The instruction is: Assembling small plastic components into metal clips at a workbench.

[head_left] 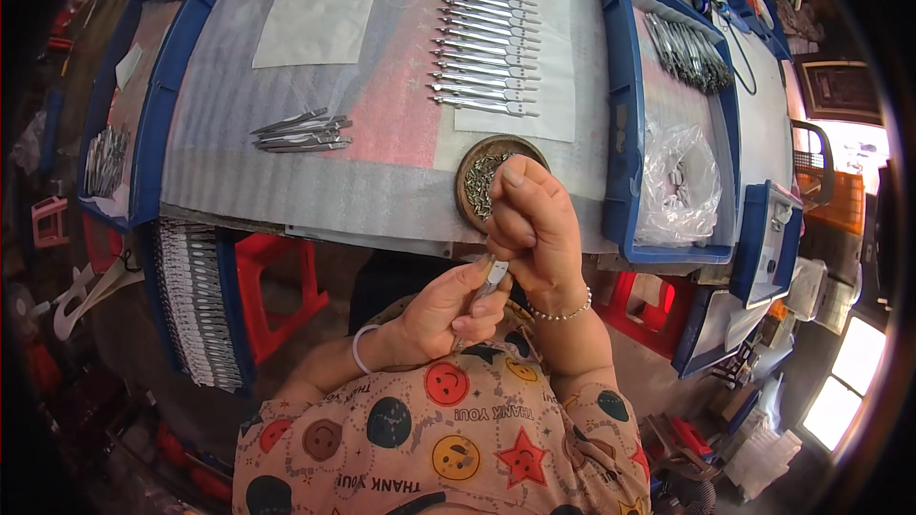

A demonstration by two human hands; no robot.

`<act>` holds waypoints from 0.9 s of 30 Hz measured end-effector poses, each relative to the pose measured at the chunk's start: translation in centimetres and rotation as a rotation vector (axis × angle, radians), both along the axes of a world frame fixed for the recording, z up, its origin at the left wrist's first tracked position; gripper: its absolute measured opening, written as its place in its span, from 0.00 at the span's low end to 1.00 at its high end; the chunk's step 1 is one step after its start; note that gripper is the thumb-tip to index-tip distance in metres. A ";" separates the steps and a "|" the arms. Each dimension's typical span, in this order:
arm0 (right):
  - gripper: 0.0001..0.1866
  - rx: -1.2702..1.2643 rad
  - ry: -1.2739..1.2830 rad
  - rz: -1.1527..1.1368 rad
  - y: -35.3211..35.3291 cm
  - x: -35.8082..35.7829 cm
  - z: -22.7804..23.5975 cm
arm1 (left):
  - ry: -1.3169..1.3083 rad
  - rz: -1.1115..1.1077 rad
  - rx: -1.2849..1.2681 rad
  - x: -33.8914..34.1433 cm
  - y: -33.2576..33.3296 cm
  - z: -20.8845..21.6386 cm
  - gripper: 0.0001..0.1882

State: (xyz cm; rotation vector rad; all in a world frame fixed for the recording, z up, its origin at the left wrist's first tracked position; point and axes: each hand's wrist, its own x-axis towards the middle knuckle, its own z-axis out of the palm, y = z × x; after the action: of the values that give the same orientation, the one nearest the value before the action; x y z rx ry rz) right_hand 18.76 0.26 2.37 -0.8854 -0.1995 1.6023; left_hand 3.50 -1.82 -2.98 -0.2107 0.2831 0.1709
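Note:
My left hand is closed around a slim silver metal handle, its flat end sticking up past the thumb. Just above it my right hand is closed in a pinch, fingertips curled in, and whatever they hold is too small or hidden to make out. Behind the right hand, on the table, stands a round brown bowl of small metal parts. Farther back lies a long row of silver metal handles, set side by side on white paper. A loose pile of similar metal pieces rests to the left.
Blue trays flank the table; the right one holds a bundle of metal pieces and a clear plastic bag. Below left, a blue crate holds stacked metal parts. Red stools stand under the table edge.

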 end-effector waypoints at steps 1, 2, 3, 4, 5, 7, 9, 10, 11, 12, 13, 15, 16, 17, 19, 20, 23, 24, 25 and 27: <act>0.10 0.024 0.002 0.027 -0.1 0.2 -0.1 | 0.004 0.000 0.006 0.0 0.0 0.0 0.18; 0.09 0.049 0.003 0.054 -0.2 0.3 -0.1 | 0.003 -0.002 0.007 0.0 0.2 0.1 0.18; 0.09 0.050 0.002 0.051 -0.1 0.2 0.2 | 0.008 -0.001 0.030 0.0 0.3 0.2 0.18; 0.08 0.101 -0.086 -0.019 0.0 -0.1 0.6 | 0.014 0.004 0.055 -0.1 0.5 0.4 0.18; 0.08 0.151 -0.175 -0.090 0.1 -0.3 0.9 | 0.013 0.003 0.057 -0.1 0.8 0.6 0.18; 0.07 0.237 -0.566 -0.135 -0.1 0.7 -0.3 | 0.002 0.018 0.153 -0.5 1.2 1.0 0.18; 0.08 0.213 -1.044 -0.054 -0.7 2.3 -1.2 | 0.013 0.036 0.169 -1.0 1.4 0.9 0.17; 0.08 0.217 -1.046 -0.053 -1.1 2.9 -1.5 | 0.025 0.047 0.180 -1.1 1.5 0.8 0.16; 0.08 0.237 -1.292 0.050 -1.3 3.4 -1.7 | 0.035 0.070 0.193 -1.2 1.6 0.8 0.17; 0.09 0.257 -1.535 0.158 -1.5 3.5 -1.9 | 0.034 0.076 0.195 -1.4 1.7 0.6 0.17; 0.13 0.236 -1.573 0.217 -1.8 3.5 -2.0 | 0.051 0.084 0.203 -1.5 1.7 0.5 0.17; 0.14 0.274 -1.705 0.261 -1.7 3.3 -2.2 | 0.079 0.097 0.217 -1.6 1.7 0.5 0.17; 0.16 0.311 -1.834 0.303 -1.7 3.1 -2.5 | 0.077 0.096 0.217 -1.5 1.7 0.4 0.17; 0.18 0.320 -1.892 0.304 -1.6 2.9 -2.9 | 0.078 0.095 0.219 -1.5 1.6 0.4 0.17; 0.15 0.296 -1.934 0.330 -1.2 2.5 -3.3 | 0.080 0.098 0.224 -1.5 1.5 0.4 0.17; 0.12 0.272 -1.975 0.357 -1.0 2.3 -3.5 | 0.071 0.100 0.233 -1.5 1.4 0.5 0.17; 0.07 0.233 -2.010 0.388 -0.5 2.3 -4.3 | 0.063 0.107 0.243 -1.7 1.4 0.4 0.17; 0.07 0.236 -2.009 0.388 -0.5 2.3 -4.5 | 0.063 0.108 0.242 -1.7 1.4 0.4 0.17; 0.07 0.238 -2.002 0.386 -0.5 2.5 -4.7 | 0.063 0.110 0.242 -1.7 1.3 0.4 0.17; 0.06 0.238 -1.997 0.383 -0.6 2.7 -4.7 | 0.054 0.102 0.241 -1.7 1.3 0.4 0.18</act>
State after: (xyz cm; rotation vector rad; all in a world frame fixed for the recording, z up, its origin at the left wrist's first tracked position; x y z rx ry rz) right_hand 21.49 -0.35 -2.37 -1.9951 -1.9288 0.3689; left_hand 1.80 -0.52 -2.53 0.0183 0.3030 0.3097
